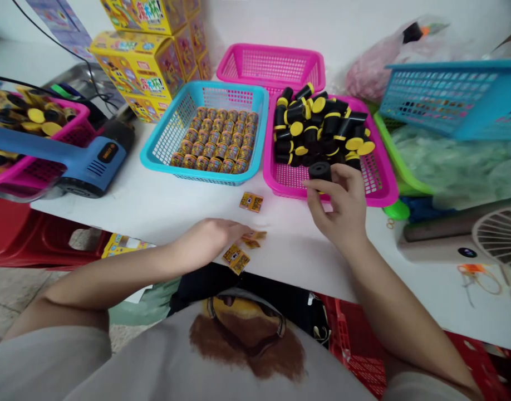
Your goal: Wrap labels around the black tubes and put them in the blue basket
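My right hand is closed around a small black cylinder at the front edge of a pink basket heaped with black and yellow-capped cylinders. My left hand rests on the white table, fingers reaching onto small yellow printed labels. Two more labels lie near it, one at the table edge and one farther out. A blue basket holds neat rows of wrapped cylinders.
A blue heat gun lies at the left beside another pink basket of cylinders. Yellow printed boxes stack at the back, with an empty pink basket. A tilted blue basket, green tray and a small fan sit right.
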Available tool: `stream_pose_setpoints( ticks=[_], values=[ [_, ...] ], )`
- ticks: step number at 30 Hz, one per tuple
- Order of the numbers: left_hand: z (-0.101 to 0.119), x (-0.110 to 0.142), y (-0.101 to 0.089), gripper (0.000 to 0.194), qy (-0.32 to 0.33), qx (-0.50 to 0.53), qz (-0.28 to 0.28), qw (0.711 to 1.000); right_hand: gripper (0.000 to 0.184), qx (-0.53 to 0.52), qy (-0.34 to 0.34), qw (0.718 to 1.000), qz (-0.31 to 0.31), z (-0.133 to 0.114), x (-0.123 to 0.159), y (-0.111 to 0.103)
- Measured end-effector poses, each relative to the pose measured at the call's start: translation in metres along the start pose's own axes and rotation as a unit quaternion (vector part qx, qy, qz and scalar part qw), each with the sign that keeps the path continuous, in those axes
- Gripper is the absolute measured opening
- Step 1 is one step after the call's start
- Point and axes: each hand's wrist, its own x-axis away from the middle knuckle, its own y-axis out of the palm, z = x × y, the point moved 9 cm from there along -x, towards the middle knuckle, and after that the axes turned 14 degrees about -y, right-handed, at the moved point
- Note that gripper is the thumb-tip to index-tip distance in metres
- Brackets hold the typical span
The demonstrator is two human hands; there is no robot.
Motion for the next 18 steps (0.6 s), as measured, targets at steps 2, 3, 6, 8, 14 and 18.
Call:
stream_pose_setpoints(
  ticks=[2,3,6,8,14,18],
  values=[
    [-0.007,-0.008,-0.003,0.037,-0.026,0.016,-0.041,0.999,0.025,-0.001,-0.009,1.000,0.010,-0.002,0.001,-0.003],
    [-0.010,-0.011,-0.002,0.037,-0.035,0.022,-0.057,0.998,0.026,-0.005,-0.016,1.000,0.016,-0.004,0.001,-0.004],
    [-0.014,-0.022,0.001,0.033,-0.040,0.021,-0.069,0.997,0.025,-0.013,-0.018,1.000,0.013,-0.004,0.002,-0.002],
    [-0.009,-0.025,0.007,0.030,-0.022,0.006,-0.075,0.997,0.023,-0.013,-0.009,1.000,0.003,-0.002,0.001,0.000],
    [0.030,0.014,0.017,0.028,0.085,-0.057,-0.035,0.994,0.026,-0.074,-0.036,0.996,0.023,-0.009,0.000,0.000],
    [0.044,0.059,0.021,0.031,0.157,-0.080,0.029,0.984,0.025,-0.064,-0.011,0.997,-0.034,-0.003,0.004,0.010]
  ],
)
